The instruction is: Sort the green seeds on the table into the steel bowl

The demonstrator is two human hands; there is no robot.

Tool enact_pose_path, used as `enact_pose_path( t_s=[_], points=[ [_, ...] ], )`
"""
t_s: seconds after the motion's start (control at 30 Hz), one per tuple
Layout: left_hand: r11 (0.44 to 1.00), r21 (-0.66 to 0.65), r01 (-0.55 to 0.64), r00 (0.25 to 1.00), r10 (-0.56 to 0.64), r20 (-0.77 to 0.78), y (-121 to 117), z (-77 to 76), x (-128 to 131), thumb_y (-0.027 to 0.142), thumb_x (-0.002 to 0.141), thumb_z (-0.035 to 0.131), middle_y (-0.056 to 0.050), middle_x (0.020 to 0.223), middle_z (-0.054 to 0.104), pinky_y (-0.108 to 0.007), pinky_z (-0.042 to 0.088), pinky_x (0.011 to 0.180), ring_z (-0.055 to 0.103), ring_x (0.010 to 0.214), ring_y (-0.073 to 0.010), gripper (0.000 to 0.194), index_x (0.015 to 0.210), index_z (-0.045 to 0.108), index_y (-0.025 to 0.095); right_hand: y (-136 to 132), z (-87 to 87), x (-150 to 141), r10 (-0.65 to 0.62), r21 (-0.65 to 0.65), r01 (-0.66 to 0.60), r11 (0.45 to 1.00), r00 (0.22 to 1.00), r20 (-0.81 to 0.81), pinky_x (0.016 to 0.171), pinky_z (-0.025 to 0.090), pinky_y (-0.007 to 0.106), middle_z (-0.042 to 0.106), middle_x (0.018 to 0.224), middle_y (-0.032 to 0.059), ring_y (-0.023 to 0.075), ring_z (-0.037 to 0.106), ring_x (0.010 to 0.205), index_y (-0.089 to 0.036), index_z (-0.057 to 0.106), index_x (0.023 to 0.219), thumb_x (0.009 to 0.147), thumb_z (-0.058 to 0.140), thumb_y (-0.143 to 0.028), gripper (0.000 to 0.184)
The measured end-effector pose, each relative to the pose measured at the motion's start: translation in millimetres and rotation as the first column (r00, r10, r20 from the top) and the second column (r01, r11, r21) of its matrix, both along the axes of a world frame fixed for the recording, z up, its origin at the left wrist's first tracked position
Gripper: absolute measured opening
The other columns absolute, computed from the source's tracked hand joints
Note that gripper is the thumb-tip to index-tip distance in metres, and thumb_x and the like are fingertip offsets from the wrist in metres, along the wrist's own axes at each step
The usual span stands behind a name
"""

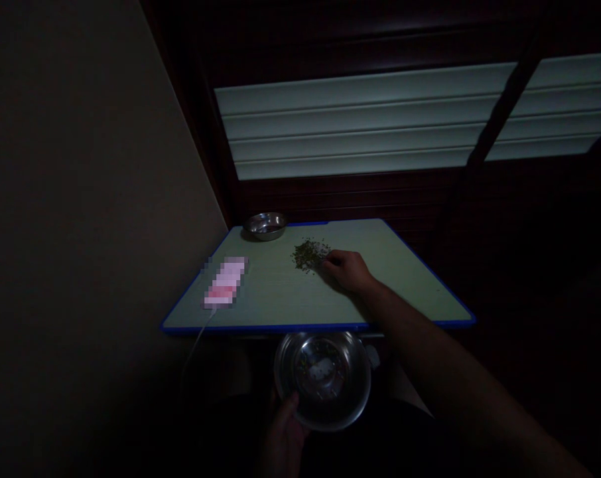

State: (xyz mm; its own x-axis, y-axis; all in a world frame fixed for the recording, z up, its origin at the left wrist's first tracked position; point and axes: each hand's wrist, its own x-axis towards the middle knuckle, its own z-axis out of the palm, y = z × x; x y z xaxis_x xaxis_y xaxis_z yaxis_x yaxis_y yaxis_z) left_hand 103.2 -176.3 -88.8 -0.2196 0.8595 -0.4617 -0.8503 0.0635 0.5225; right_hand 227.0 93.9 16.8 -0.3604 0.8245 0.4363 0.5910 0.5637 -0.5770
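Observation:
Below the table's front edge, my left hand (286,431) grips the rim of a shiny metal bowl (356,392), thumb over its near left side. Small dark and pale bits lie in the bottom of that bowl. On the pale green tabletop (280,302) rests a loose heap of small greenish-brown bits (306,255), perhaps seeds or dried herbs. My right hand (345,267) is at the heap's right edge, fingers curled and pinched together. Whatever sits between those fingertips is too small and dark to make out.
A smaller metal bowl (265,227) with something dark inside stands at the table's back left corner. Left of the heap lies a blurred-out, phone-like lit object (225,282), with a white cable (197,342) hanging over the edge. A wall (81,199) borders the left side; slatted panels (360,119) rise behind.

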Motion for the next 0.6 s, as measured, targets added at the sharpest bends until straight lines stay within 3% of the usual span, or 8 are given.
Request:
enact_pose_path(
  t_s=[0.17,0.6],
  points=[
    [0.999,0.045,0.018,0.999,-0.017,-0.031,-0.8,0.2,0.4,0.029,0.076,0.072,-0.004,0.139,0.062,-0.048,0.038,0.11,0.053,0.13,-0.0313,0.076,0.145,0.042,0.037,0.6,0.4,0.1,0.034,0.012,-0.034,0.999,0.999,-0.015,0.067,0.042,0.027,0.074,0.081,0.0051,0.0172,0.064,0.072,-0.018,0.075,0.083,0.083,0.063,-0.028,0.015],
    [1.0,-0.004,0.0,1.0,0.0,-0.029,-1.0,4.0,0.7,0.027,0.075,0.073,-0.005,0.139,0.062,-0.051,0.04,0.109,0.053,0.13,-0.0328,0.077,0.145,0.042,0.037,4.0,-1.4,2.6,0.081,0.054,-0.082,0.995,0.997,0.015,0.067,0.041,0.026,0.074,0.082,0.0043,0.0161,0.062,0.073,-0.019,0.075,0.083,0.083,0.064,-0.027,0.014]
  ],
)
